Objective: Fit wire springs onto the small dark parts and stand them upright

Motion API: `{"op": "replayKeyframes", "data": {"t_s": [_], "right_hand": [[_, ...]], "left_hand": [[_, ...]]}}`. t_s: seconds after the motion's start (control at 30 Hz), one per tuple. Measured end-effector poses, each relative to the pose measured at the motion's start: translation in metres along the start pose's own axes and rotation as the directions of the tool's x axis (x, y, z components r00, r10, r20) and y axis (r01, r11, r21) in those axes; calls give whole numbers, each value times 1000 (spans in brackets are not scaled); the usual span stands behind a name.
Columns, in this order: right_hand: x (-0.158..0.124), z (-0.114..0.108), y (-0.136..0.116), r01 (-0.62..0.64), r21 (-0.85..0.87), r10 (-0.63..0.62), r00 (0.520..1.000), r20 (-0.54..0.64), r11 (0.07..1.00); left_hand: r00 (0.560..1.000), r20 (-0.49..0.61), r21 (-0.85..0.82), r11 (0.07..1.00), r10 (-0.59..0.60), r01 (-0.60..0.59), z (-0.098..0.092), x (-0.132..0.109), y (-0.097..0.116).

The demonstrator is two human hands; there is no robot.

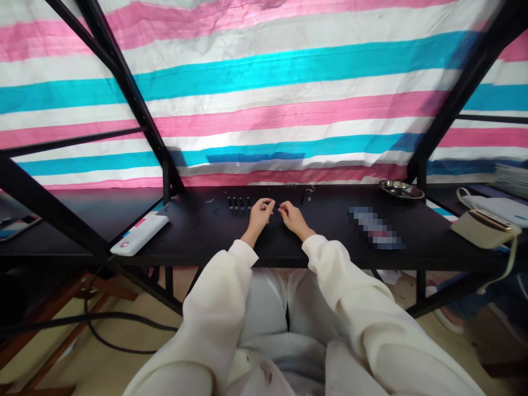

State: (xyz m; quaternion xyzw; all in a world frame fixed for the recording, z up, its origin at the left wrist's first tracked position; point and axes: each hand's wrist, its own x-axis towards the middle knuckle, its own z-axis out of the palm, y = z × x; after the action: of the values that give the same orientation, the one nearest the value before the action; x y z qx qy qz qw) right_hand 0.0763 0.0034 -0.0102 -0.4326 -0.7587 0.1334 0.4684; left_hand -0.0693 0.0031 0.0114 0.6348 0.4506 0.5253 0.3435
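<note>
Indoors, a striped tarp (264,104) in pink, blue and white fills the bkgd behind a black metal frame (136,104); below it runs a long black table (322,242), w/ a person in white sleeves (218,297) seated at its ctr. At far right lies a cream pouch (480,226) w/ a strap; at left, on the table's near edge, a flat white device (139,235); a shallow metal dish (401,190) sits at the back right. The left hand (259,215) and right hand (293,219) rest on the tabletop, fingertips almost meeting; both are curled into a narrow pinch, thumb tip against forefinger tip; what, if anything, sits in either pinch is too small to tell. A short row of dark pegs (239,203) stands upright just beside the left hand, on its outer side toward the back edge, apart from the fingers; the pegs look small, black and evenly spaced. Tiny wire bits (310,189) lie scattered near the back edge.
</note>
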Motion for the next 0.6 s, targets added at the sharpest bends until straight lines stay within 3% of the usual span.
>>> {"op": "replayKeyframes", "data": {"t_s": [0.1,0.33,0.5,0.6], "right_hand": [[0,-1,0,-21,1,21,1000,-19,1000],[-4,-2,-8,-46,28,45,998,39,999],[-3,3,-4,-36,143,20,994,108,989],[-3,5,-2,-18,108,0,986,167,994]], "left_hand": [[995,-89,-19,999,35,-37,-1,-1,2],[998,60,37,999,3,-5,1,-1,-3],[1000,24,51,999,-14,13,-1,1,-3],[1000,-6,103,995,-13,14,-3,2,-4]]}}
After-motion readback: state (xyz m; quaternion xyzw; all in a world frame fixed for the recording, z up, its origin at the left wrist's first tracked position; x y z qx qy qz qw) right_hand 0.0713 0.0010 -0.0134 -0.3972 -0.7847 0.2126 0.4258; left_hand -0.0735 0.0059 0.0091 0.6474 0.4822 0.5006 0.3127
